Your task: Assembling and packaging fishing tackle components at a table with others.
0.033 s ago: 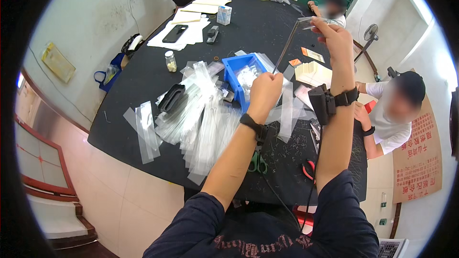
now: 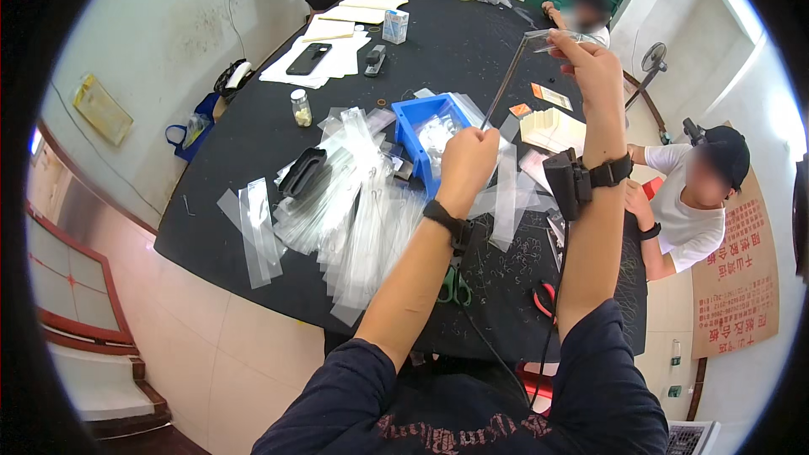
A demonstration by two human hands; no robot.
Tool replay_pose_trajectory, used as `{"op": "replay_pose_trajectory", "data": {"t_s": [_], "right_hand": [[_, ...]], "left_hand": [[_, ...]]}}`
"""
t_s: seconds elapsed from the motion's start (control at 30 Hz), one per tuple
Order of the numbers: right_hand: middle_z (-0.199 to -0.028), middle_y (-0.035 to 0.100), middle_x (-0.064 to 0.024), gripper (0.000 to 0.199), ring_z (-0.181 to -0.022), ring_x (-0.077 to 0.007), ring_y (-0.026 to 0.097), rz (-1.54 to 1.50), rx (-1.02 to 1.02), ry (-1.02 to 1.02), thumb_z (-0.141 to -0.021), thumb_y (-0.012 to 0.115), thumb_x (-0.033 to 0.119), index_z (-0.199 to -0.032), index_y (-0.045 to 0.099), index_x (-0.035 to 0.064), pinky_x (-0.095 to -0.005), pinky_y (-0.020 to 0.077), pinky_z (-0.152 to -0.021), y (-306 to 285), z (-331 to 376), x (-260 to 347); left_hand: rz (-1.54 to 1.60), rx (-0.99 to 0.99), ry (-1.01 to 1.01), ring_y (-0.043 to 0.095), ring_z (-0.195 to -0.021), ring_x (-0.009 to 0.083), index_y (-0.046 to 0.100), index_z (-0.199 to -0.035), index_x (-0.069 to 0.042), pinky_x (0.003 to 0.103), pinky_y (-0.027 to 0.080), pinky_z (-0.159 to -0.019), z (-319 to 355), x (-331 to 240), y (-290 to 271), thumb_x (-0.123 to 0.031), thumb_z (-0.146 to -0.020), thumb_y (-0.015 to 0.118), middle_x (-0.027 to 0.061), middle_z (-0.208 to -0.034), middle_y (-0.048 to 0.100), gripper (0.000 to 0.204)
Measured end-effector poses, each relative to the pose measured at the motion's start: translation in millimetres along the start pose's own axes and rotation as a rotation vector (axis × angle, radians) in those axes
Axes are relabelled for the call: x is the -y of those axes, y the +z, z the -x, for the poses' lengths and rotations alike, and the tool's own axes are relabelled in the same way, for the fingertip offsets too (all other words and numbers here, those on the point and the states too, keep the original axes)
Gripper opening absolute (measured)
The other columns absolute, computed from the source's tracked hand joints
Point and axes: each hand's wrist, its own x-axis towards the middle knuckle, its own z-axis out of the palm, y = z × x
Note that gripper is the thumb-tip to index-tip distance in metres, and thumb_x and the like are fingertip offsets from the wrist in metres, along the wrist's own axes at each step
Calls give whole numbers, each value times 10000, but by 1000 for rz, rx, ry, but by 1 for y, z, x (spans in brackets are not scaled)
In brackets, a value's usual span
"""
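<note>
Thin dark strand point(image 2: 504, 82) is up in the air between the two hands, over the table point(image 2: 219, 202). Clock centred on the left hand, 12 = away from the wearer. Long axis runs about 7 to 1, close to straight, looks taut.

Key relation: strand's lower end meets the left hand point(image 2: 469, 160) at the thumb side; upper end reaches the near tip of a clear sleeve point(image 2: 541, 41). Sleeve lies across, toward 3 from that tip, into the right hand point(image 2: 592, 72). So left is nearer the strand; the sleeve sits between strand and right fingers. Can't tell if strand is inside, hooked on or just touching the sleeve.

Fingers: left curled into a fist, no gap visible, strand end in it. Right thumb and forefinger pinched on the sleeve, other fingers loosely bent. Right hand is at 1 to 2 from left, raised higher.

Around: blue bin point(image 2: 407, 136) just beside the left hand at 10, small clear bags inside. Pile of clear sleeves point(image 2: 362, 219) at 8. Cream cards point(image 2: 552, 131) at 2 to 3. Green-handled scissors point(image 2: 456, 288) at 6, red-handled pliers point(image 2: 543, 299) at 5. Co-worker's hand point(image 2: 638, 200) well apart, between 3 and 4.
</note>
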Motion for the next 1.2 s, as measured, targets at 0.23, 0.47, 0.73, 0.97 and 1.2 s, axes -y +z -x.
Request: {"op": "replay_pose_trajectory", "data": {"t_s": [0.23, 0.47, 0.73, 0.97, 1.2], "right_hand": [[-697, 672, -56, 414, -621, -109, 583, 207, -29, -87, -737, 722, 428, -784, 732, 17, -257, 467, -622, 2, -2, 7], [-660, 669, -85, 399, -655, -206, 649, 543, -4, -161, -712, 698, 439, -823, 745, 58, -314, 497, -631, 13, 5, 26], [-765, 692, -125, 309, -764, -307, 674, 807, 24, -140, -668, 683, 385, -790, 739, 106, -388, 530, -708, 36, 26, 29], [-744, 680, -163, 219, -764, -327, 673, 802, 162, -32, -653, 683, 273, -749, 724, 80, -394, 531, -704, 48, 40, -16], [-715, 669, -181, 249, -754, -319, 675, 738, 350, 14, -649, 679, 264, -746, 715, 38, -387, 527, -698, 61, 41, -46]], "left_hand": [[-13, 1, 2, 627, -735, 382, 630, -732, 53, 439, 477, -711, 3, -6, -2, -309, -834, 498, 229, -738, 646, 398], [-95, -74, 97, 623, -712, 409, 633, -719, 54, 461, 482, -682, 6, -5, 5, -293, -829, 493, 250, -727, 636, 391], [-329, -25, 368, 624, -741, 418, 647, -734, 41, 490, 497, -694, 3, 7, 18, -232, -854, 483, 255, -755, 636, 340], [-609, 460, 423, 640, -655, 367, 641, -690, 31, 429, 508, -591, 25, -13, -16, -51, -699, 624, 204, -671, 631, 84], [-653, 253, 460, 661, -592, 249, 639, -554, -26, 356, 519, -575, 62, -41, -60, -126, -685, 551, 122, -611, 651, 187]]}}
